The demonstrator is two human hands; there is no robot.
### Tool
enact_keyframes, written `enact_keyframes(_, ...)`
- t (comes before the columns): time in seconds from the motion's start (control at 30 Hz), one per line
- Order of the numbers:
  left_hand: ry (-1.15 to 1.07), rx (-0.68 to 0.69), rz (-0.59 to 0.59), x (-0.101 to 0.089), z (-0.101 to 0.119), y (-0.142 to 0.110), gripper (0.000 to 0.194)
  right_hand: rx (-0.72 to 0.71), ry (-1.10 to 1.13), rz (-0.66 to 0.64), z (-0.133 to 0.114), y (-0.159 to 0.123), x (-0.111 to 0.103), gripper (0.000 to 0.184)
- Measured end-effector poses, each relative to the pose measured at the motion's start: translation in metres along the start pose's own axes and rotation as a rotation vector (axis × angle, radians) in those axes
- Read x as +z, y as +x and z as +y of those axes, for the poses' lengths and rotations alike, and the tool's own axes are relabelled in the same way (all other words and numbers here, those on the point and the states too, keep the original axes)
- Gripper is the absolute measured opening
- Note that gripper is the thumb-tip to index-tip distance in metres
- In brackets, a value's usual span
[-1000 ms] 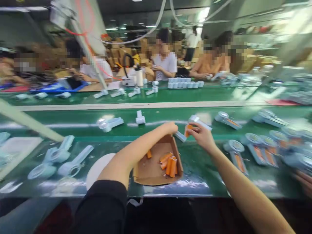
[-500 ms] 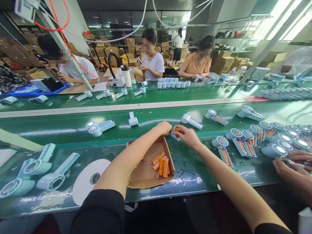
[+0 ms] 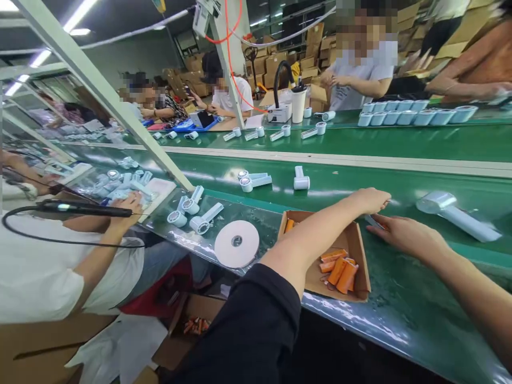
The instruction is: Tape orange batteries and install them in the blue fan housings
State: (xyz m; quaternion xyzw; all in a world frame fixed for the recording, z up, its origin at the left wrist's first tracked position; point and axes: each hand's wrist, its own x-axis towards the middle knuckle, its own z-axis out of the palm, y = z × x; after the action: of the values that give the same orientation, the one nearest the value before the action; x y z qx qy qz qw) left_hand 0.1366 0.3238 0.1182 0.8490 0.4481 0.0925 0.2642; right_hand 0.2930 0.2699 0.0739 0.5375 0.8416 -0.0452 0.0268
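Over the far edge of the cardboard box, my left hand [image 3: 370, 201] is closed around the head end of a light-blue handheld fan casing, which it mostly hides. The fan casing's handle [image 3: 375, 222] shows between my hands. My right hand [image 3: 404, 234] grips this handle from the right, fingers closed along it. Whether a battery lies inside cannot be seen. Below my left forearm, the shallow cardboard box [image 3: 363, 266] holds several orange batteries [image 3: 339, 269] with thin wires. Right of my hands, another fan casing [image 3: 456, 213] lies on the green belt.
A white reel [image 3: 226, 242] lies left of the box. Beyond it are several fan casings [image 3: 206, 217] and a slanted metal post [image 3: 156, 154]. A co-worker's hand [image 3: 130, 205] works among casings at left. White cups of light-blue parts [image 3: 404, 117] stand across the belt.
The view has swung left, bringing the left-hand co-worker into sight. The orange battery pinched in my right hand earlier is now out of sight, and that hand has closed on the handle.
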Motion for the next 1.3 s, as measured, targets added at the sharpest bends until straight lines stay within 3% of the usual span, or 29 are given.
enact_keyframes(0.1,0.009,-0.018,-0.018,-0.001,0.002,-0.007,0.027,-0.116,-0.006,0.008,-0.001,0.002,-0.012,0.031)
enact_keyframes(0.2,-0.031,0.031,0.046,-0.013,-0.001,-0.056,0.053,-0.094,0.052,0.056,0.015,0.005,-0.016,0.019)
enact_keyframes(0.27,-0.069,0.083,0.141,-0.023,-0.005,-0.119,0.058,0.052,0.092,0.105,0.027,0.006,-0.017,0.017)
enact_keyframes(0.3,-0.075,0.077,0.193,-0.027,-0.007,-0.158,0.050,0.129,0.110,0.142,0.031,0.006,-0.019,0.017)
enact_keyframes(0.4,0.009,-0.188,0.306,-0.033,-0.025,-0.285,0.033,0.191,0.174,0.331,0.028,0.002,-0.029,0.021)
enact_keyframes(0.5,0.154,-0.370,0.162,-0.020,-0.063,-0.387,0.059,0.114,0.260,0.539,-0.003,-0.004,-0.042,0.020)
enact_keyframes(0.6,0.261,-0.496,0.049,0.008,-0.091,-0.441,0.075,-0.075,0.441,0.536,-0.060,-0.013,-0.050,0.024)
enact_keyframes(0.73,0.337,-0.661,0.096,0.027,-0.103,-0.459,0.073,-0.407,0.690,0.287,-0.139,-0.041,-0.060,0.029)
enact_keyframes(0.83,0.316,-0.647,0.193,0.023,-0.101,-0.458,0.067,-0.489,0.824,0.106,-0.177,-0.061,-0.063,0.028)
enact_keyframes(0.9,0.300,-0.554,0.367,0.020,-0.092,-0.455,0.062,-0.464,0.988,-0.065,-0.194,-0.071,-0.059,0.033)
enact_keyframes(1.0,0.302,-0.380,0.725,0.022,-0.069,-0.445,0.060,-0.426,1.235,-0.408,-0.217,-0.086,-0.050,0.057)
enact_keyframes(1.07,0.258,-0.292,0.868,0.024,-0.054,-0.436,0.056,-0.430,1.299,-0.632,-0.232,-0.098,-0.047,0.063)
enact_keyframes(1.13,0.136,-0.292,0.962,0.024,-0.048,-0.429,0.055,-0.509,1.275,-0.783,-0.244,-0.110,-0.047,0.054)
enact_keyframes(1.23,-0.147,-0.399,1.053,0.019,-0.052,-0.428,0.061,-0.796,1.037,-0.813,-0.246,-0.112,-0.053,0.042)
enact_keyframes(1.3,-0.245,-0.478,1.052,0.017,-0.057,-0.431,0.065,-0.901,0.813,-0.655,-0.235,-0.097,-0.056,0.038)
